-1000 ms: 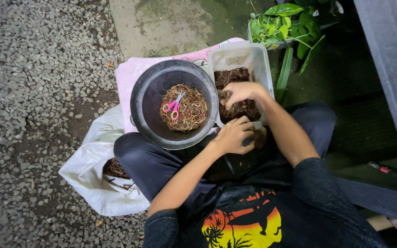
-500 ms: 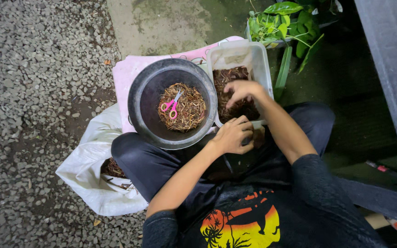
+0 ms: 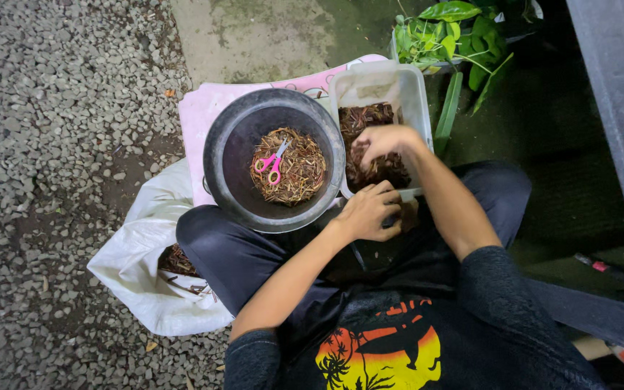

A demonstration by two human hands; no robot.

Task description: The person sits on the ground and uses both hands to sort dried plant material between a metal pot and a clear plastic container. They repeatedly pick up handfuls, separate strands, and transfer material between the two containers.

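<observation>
Hard, cool light is falling from above and slightly near, lighting the gravel [image 3: 52, 144] on the left and the concrete strip [image 3: 254, 36] at the far side brightly and evenly. The right side is sinking into deep shadow. The black bowl [image 3: 232, 152] is catching a soft sheen on its inner wall, and the white sack [image 3: 139, 267] is glaring mildly. Focus is holding sharp throughout; straight edges at the right are bowing slightly.
</observation>
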